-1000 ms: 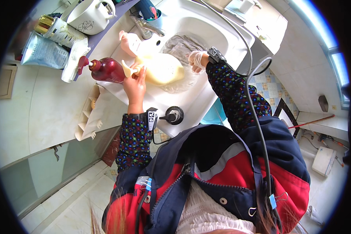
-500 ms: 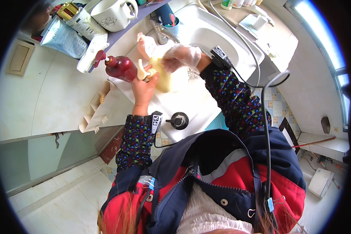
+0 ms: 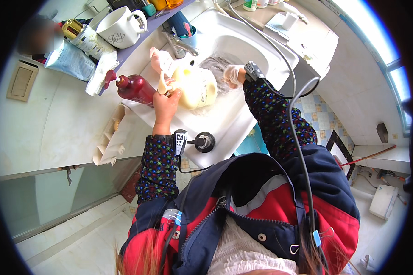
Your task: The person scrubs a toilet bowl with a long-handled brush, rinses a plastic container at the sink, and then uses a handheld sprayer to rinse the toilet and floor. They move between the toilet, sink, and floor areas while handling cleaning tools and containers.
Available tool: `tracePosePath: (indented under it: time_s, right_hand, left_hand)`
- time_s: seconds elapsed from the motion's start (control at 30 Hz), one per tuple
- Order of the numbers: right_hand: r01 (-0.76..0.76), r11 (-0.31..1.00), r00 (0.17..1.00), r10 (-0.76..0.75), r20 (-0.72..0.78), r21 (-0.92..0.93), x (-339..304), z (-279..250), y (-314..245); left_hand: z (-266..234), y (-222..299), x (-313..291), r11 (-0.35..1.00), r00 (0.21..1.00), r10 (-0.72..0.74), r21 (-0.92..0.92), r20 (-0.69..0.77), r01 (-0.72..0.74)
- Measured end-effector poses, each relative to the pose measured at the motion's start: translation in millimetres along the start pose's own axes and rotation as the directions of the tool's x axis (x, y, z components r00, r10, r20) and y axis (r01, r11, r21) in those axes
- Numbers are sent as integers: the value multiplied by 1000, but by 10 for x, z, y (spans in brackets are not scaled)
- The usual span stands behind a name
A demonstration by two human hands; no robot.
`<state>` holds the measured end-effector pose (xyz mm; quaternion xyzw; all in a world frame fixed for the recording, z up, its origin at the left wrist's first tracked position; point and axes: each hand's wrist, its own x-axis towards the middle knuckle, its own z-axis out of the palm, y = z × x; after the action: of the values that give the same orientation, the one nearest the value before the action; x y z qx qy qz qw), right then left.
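Observation:
My left hand (image 3: 166,106) is closed around the pump end of a cream-yellow pump bottle (image 3: 197,89), which lies tilted at the left side of the white sink (image 3: 231,110). Its pump head points left. My right hand (image 3: 234,76), in a clear plastic glove, is down in the basin with curled fingers, beside a wet grey streaky mass (image 3: 218,66) that I cannot identify. What those fingers hold, if anything, is hidden. A dark red pump bottle (image 3: 136,90) stands just left of my left hand, and a pale pink bottle (image 3: 160,60) stands behind the cream one.
The metal faucet (image 3: 175,46) and a blue cup (image 3: 188,35) are at the back. A shelf on the left carries a white mug (image 3: 120,28) and tubes (image 3: 71,58). A black-capped round object (image 3: 203,142) sits on the near rim. A cable (image 3: 287,59) loops over the right side.
My right hand has left the cream bottle and moved right into the basin. The bottle's body has swung out to the right, while my left hand keeps hold of it.

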<state>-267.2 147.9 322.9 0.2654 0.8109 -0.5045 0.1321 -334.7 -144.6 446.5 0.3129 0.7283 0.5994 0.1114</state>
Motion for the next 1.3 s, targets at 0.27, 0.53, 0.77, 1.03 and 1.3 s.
tracePosePath:
  time_s: [0.27,0.53,0.77,1.03,1.3]
  right_hand:
    - [439,688,872,-482,88,-578,143,840,103]
    - [-66,491,863,-409,297,868,-348,182,-617]
    - [119,592,982,-187,-8,797,-898,30,-196]
    - [-12,292,998,-48,27,956,-1076,53,26]
    - [181,435,983,-58,-173,882,-1086,353,189]
  left_hand:
    - [-151,-112,-158,994,991,25,-104,-130,-39]
    - [91,286,77,617,872,209,632,443,-469]
    - [300,78,655,555,827,261,623,498,-551]
    - [315,-39,595,707,762,286,410,581,-577]
    - [186,130,451,961,988,42,266,146,-80]
